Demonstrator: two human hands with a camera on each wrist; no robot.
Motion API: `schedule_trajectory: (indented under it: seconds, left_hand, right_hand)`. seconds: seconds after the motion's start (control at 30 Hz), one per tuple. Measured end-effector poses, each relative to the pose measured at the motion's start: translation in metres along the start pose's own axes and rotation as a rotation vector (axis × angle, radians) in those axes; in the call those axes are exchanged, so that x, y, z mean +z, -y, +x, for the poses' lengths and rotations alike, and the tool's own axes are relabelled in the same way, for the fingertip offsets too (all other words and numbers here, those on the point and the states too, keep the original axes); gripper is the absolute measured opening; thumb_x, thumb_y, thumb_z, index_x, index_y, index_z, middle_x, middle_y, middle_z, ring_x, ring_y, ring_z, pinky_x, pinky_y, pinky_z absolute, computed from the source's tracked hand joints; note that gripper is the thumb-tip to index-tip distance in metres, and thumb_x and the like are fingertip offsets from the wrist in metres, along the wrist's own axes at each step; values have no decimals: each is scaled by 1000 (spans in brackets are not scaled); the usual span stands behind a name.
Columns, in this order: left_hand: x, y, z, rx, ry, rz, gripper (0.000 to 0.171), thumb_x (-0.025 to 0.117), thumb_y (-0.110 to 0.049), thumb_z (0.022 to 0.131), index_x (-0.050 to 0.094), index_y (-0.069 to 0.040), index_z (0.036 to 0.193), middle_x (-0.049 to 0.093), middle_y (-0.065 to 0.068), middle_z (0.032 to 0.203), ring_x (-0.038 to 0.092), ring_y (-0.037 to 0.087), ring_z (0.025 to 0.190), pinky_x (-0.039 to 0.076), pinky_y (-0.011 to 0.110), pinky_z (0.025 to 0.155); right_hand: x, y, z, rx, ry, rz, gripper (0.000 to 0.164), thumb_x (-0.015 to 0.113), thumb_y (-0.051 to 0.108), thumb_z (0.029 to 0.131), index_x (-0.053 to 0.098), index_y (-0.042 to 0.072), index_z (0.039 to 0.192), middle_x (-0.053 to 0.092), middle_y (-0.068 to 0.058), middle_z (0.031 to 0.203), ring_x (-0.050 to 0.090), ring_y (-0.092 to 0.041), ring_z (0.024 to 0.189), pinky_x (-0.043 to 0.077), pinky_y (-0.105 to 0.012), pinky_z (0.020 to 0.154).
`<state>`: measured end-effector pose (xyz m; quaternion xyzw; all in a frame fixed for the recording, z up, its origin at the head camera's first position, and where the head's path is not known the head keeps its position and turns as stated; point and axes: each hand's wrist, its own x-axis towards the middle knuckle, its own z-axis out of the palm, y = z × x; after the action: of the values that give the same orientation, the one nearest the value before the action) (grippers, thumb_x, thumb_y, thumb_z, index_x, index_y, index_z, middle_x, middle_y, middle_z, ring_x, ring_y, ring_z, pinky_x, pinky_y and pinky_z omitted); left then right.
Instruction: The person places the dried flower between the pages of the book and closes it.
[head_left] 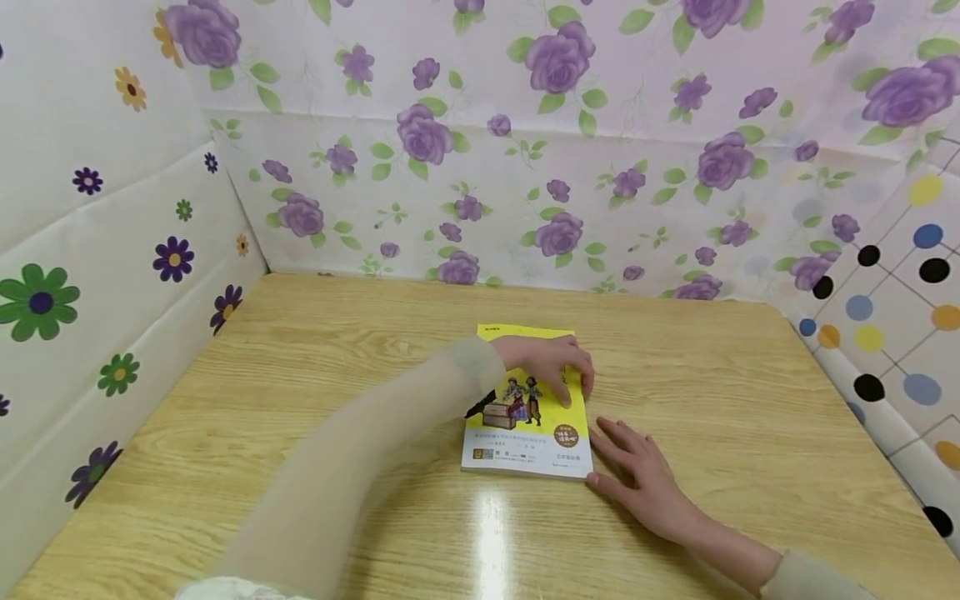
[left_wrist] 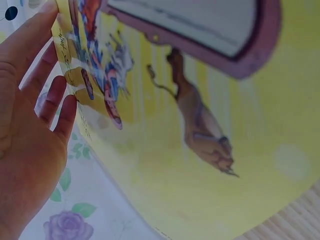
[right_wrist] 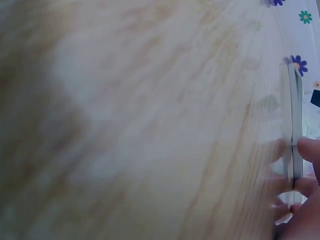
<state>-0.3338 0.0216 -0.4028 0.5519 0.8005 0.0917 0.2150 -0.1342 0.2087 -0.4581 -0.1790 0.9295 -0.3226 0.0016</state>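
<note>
A yellow-covered book [head_left: 525,454] lies flat on the table, its cover printed with small figures and a chest. Reaching across it, my left hand [head_left: 553,360] is over the upper right of the cover, fingers bent toward the right edge. In the left wrist view, the fingertips of the left hand [left_wrist: 35,115] touch the edge of the yellow cover [left_wrist: 260,150]. My right hand [head_left: 648,482] rests on the table with spread fingers, tips at the book's lower right edge. The right wrist view shows the book's page edges [right_wrist: 296,115] beside the right hand's fingers [right_wrist: 307,185].
The wood-grain table [head_left: 337,333] extends around the book, with a bright glare in front of it. Behind stands a wall covering with purple roses [head_left: 558,233]. Flowered covering [head_left: 90,333] lines the left side, dotted covering [head_left: 877,333] the right.
</note>
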Motion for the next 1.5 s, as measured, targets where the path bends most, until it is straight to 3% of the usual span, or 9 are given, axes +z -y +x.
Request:
schedule_trajectory:
  seconds: [0.33, 0.67, 0.9, 1.0, 1.13, 1.33, 1.5]
  left_hand:
    - [0, 1, 2, 12, -16, 2, 20, 73, -31, 90, 70, -27, 109, 62, -9, 120, 39, 13, 112, 24, 28, 97]
    - [0, -3, 2, -35, -14, -17, 18, 73, -29, 90, 70, -27, 108, 61, -10, 120, 38, 12, 113, 27, 29, 98]
    - [-3, -11, -7, -63, -30, 21, 27, 72, -26, 91, 68, -24, 117, 58, -6, 133, 42, 15, 128, 27, 33, 114]
    - [-7, -12, -17, -72, -61, 45, 34, 72, -24, 91, 65, -22, 124, 54, -3, 139, 40, 19, 134, 26, 38, 118]
    - [-13, -13, -37, -89, -98, 64, 37, 72, -24, 91, 63, -21, 127, 53, -1, 141, 38, 23, 134, 32, 40, 114]
    - [-19, -23, -74, -108, -104, 50, 40, 71, -23, 92, 62, -16, 130, 53, 3, 142, 40, 26, 133, 34, 42, 113]
    - [-20, -32, -109, -129, -182, 82, 37, 69, -23, 93, 62, -15, 128, 57, 3, 137, 46, 26, 130, 38, 41, 110]
  right_hand:
    - [2, -1, 0, -12, -13, -5, 60, 65, 37, 94, 49, 11, 145, 38, -16, 156, 25, -45, 146, 10, -74, 109]
    - [1, 1, 1, 4, -8, -25, 59, 64, 38, 94, 50, 13, 146, 39, -15, 156, 26, -43, 147, 11, -73, 110]
    - [-2, 4, 1, 35, 1, -78, 61, 66, 44, 92, 52, 16, 145, 41, -13, 155, 30, -41, 146, 17, -71, 110]
    - [-2, 5, 1, 29, -2, -123, 61, 67, 44, 92, 52, 15, 144, 43, -13, 155, 34, -40, 144, 21, -70, 110]
    - [-4, 8, 3, 3, -11, -205, 60, 68, 45, 91, 56, 16, 141, 47, -12, 152, 40, -40, 140, 29, -68, 106]
    - [-16, 14, 8, -33, -19, -278, 55, 70, 46, 89, 63, 16, 134, 58, -10, 141, 51, -37, 131, 38, -68, 99]
    - [-36, 22, 13, -78, -54, -267, 53, 73, 42, 87, 65, 11, 129, 63, -9, 134, 57, -35, 125, 40, -65, 98]
